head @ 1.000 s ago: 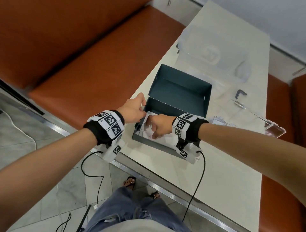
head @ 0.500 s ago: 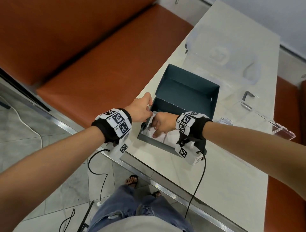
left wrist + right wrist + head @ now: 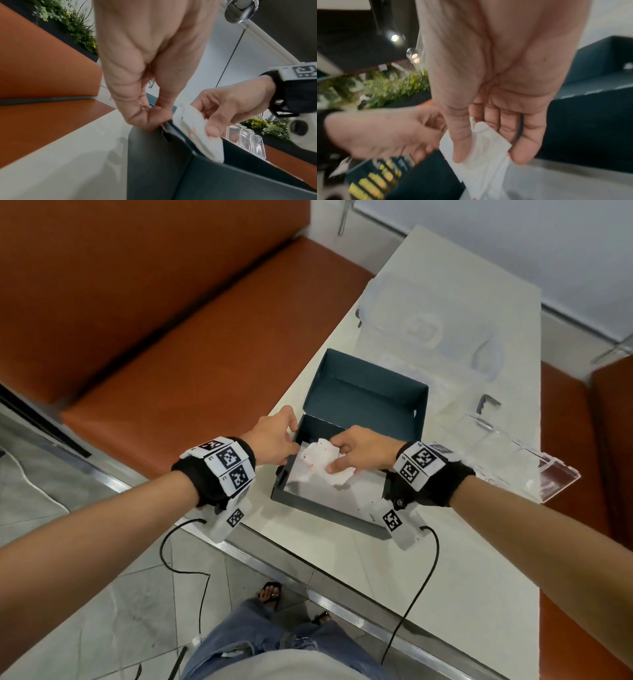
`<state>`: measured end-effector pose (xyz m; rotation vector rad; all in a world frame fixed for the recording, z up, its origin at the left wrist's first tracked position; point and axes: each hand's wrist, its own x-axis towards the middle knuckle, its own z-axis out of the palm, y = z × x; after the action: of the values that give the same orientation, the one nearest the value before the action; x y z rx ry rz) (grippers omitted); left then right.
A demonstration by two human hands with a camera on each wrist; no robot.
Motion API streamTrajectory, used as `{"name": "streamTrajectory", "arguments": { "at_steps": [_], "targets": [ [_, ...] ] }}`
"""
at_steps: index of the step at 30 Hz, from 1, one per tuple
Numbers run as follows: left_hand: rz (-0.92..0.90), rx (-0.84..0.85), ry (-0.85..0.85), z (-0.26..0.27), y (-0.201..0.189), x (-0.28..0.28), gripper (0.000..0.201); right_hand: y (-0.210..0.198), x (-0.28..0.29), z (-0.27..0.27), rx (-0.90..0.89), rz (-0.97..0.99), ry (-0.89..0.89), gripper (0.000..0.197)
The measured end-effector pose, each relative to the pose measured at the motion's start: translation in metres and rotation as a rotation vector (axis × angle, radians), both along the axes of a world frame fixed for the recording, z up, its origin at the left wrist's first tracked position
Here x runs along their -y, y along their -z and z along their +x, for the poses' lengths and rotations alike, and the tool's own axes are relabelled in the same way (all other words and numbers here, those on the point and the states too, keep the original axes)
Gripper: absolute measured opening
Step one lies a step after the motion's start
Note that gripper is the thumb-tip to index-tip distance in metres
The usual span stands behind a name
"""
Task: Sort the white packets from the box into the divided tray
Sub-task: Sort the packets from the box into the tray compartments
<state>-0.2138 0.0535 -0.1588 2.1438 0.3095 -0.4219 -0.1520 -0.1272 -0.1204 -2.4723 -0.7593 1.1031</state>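
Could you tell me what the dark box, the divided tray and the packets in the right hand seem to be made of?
Box: probably matte cardboard; thin, flat dark teal walls with sharp folded corners.
Tray: clear hard plastic, perhaps acrylic; see-through, with glossy edges.
Packets: white paper or thin film, cannot tell which; flat, slightly creased, small red marks, pinched by the right hand.

Box (image 3: 329, 508) contents under hands (image 3: 363, 451) hidden.
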Motion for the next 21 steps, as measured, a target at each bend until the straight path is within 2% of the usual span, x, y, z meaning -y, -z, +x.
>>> {"name": "streamTrajectory", "arguments": {
  "at_steps": [2, 3, 6, 7, 9, 11, 13, 15, 18, 19, 21],
  "targets": [
    [0.067, -0.017, 0.001, 0.003, -0.007, -0.001, 0.024, -0.014, 0.02, 0.003, -0.013, 0.102, 0.115, 0.015],
    [0.125, 0.015, 0.001, 0.005, -0.012, -0.001, 0.025, -0.02, 0.03, 0.004, -0.015, 0.146, 0.175, 0.021],
    [0.201, 0.228, -0.01, 0.014, -0.037, 0.006, 0.025, -0.038, 0.062, 0.005, -0.063, 0.345, 0.4, 0.03],
    [0.169, 0.294, -0.002, 0.017, -0.048, 0.013, 0.023, -0.044, 0.072, 0.004, -0.085, 0.413, 0.46, 0.03],
    [-0.008, 0.363, 0.008, 0.022, -0.069, 0.032, 0.027, -0.055, 0.087, 0.001, -0.099, 0.527, 0.546, 0.03],
    [-0.27, 0.311, 0.024, 0.024, -0.087, 0.057, 0.039, -0.063, 0.097, -0.003, -0.11, 0.629, 0.594, 0.025],
    [-0.479, 0.201, 0.083, 0.023, -0.095, 0.084, 0.044, -0.067, 0.099, -0.008, -0.118, 0.697, 0.588, 0.022],
    [-0.659, 0.095, 0.122, 0.019, -0.095, 0.107, 0.039, -0.067, 0.094, -0.013, -0.09, 0.711, 0.531, 0.021],
    [-0.909, -0.028, 0.009, 0.014, -0.087, 0.122, 0.028, -0.063, 0.082, -0.016, 0.049, 0.642, 0.382, 0.014],
    [-0.941, -0.029, -0.033, 0.013, -0.084, 0.121, 0.026, -0.061, 0.079, -0.015, 0.11, 0.604, 0.327, 0.013],
    [-0.889, 0.018, -0.098, 0.014, -0.078, 0.113, 0.025, -0.055, 0.075, -0.01, 0.231, 0.499, 0.246, 0.013]
  ]
}}
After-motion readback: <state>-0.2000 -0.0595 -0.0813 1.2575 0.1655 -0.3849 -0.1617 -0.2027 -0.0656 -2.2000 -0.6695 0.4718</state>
